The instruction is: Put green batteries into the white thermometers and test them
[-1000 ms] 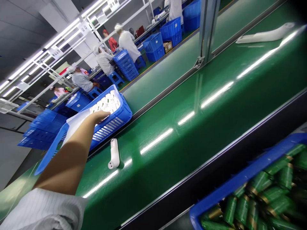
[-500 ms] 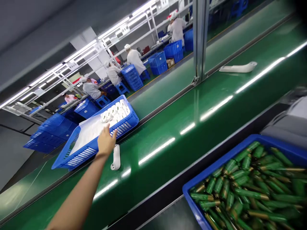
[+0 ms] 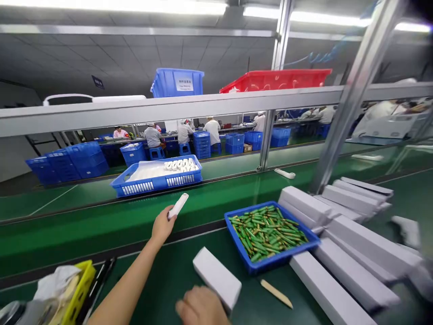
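Observation:
My left hand (image 3: pixel 163 225) reaches over the near edge of the green conveyor belt (image 3: pixel 84 225) with its fingers closed on one end of a white plastic handle-shaped part (image 3: pixel 178 206), which points up and to the right. At the bottom edge, my right hand (image 3: pixel 201 309) is curled against the near end of a small white box (image 3: pixel 216 276) lying on the green bench. Beyond the belt, a blue basket (image 3: pixel 157 183) holds several white parts. A blue tray of green cylinders (image 3: pixel 267 231) stands to the right of the box.
Long white boxes (image 3: pixel 341 234) are piled at the right. A wooden stick (image 3: pixel 276 293) lies in front of the tray. A yellow bin (image 3: pixel 77 293) with wrappings sits at the bottom left. A metal rack carries blue and red crates (image 3: pixel 275 80). Other workers sit at far benches.
My left hand has come back from the blue basket and closed on the white part that lay on the belt. The view has levelled out, and my right hand and the box now show.

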The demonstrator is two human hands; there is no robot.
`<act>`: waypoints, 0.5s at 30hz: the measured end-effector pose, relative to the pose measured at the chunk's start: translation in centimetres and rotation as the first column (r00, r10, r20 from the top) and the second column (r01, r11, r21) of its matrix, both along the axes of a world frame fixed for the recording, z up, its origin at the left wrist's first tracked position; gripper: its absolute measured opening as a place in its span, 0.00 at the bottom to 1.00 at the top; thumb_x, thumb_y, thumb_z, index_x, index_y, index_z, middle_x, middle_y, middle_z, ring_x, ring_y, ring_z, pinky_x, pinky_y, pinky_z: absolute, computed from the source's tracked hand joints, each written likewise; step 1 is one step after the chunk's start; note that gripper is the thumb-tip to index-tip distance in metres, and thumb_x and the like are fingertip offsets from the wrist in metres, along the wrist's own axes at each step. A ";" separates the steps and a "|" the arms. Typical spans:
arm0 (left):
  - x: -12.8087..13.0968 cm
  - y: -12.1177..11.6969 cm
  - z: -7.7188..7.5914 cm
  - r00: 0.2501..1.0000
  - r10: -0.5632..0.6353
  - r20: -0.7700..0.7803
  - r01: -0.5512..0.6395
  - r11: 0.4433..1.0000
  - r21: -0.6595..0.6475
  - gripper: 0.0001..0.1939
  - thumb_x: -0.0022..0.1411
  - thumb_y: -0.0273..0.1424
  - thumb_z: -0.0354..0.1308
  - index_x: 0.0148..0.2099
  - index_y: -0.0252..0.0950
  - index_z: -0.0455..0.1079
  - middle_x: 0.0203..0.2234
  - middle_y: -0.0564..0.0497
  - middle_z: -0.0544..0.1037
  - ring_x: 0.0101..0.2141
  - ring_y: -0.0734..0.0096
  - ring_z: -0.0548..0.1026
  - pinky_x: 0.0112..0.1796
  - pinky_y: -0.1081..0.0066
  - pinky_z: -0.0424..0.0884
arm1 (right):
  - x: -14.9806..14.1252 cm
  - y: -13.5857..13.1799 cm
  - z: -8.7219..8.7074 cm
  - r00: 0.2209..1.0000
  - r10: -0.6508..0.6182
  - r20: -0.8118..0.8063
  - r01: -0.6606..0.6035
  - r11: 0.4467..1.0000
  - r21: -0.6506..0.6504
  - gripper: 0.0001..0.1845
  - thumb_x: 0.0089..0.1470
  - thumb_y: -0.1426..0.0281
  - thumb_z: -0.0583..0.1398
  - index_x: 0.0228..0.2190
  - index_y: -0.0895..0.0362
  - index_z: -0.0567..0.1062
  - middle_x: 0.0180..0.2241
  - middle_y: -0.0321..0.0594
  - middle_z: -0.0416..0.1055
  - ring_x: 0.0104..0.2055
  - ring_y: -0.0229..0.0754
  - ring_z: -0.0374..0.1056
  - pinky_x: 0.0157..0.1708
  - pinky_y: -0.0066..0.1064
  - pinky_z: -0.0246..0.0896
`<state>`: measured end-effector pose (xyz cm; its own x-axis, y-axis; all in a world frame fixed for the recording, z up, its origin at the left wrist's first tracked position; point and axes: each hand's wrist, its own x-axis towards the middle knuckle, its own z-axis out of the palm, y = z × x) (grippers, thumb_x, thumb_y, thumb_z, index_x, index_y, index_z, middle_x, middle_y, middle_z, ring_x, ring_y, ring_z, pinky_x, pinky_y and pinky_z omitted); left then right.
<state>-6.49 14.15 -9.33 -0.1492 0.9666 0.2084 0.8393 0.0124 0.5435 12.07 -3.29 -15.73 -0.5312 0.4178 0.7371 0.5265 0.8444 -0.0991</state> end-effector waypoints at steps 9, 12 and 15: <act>-4.0 -20.0 -5.9 0.997 0.008 -0.073 -0.003 0.998 0.062 0.20 0.63 0.30 0.42 0.53 0.39 0.68 0.48 0.45 0.74 0.54 0.51 0.67 0.59 0.40 0.42 | 11.4 3.9 6.9 0.493 -0.776 0.394 0.868 0.406 -0.287 0.15 0.57 0.72 0.54 0.45 0.63 0.72 0.44 0.56 0.69 0.48 0.58 0.64 0.43 0.45 0.60; -6.0 -21.4 -7.6 0.992 -0.043 -0.114 0.042 0.999 -0.011 0.23 0.64 0.33 0.39 0.58 0.39 0.64 0.53 0.45 0.71 0.56 0.53 0.65 0.59 0.45 0.51 | 13.0 6.2 6.9 0.491 -0.704 0.512 0.871 0.379 -0.314 0.15 0.56 0.65 0.58 0.44 0.60 0.73 0.44 0.55 0.68 0.46 0.58 0.67 0.41 0.46 0.61; -7.7 -20.6 -7.6 0.987 -0.075 -0.144 0.075 0.997 -0.004 0.25 0.65 0.35 0.37 0.60 0.37 0.62 0.55 0.44 0.68 0.58 0.50 0.62 0.57 0.49 0.59 | 13.0 7.7 6.4 0.487 -0.658 0.574 0.873 0.380 -0.304 0.15 0.59 0.65 0.56 0.44 0.60 0.72 0.42 0.53 0.68 0.40 0.53 0.71 0.39 0.43 0.61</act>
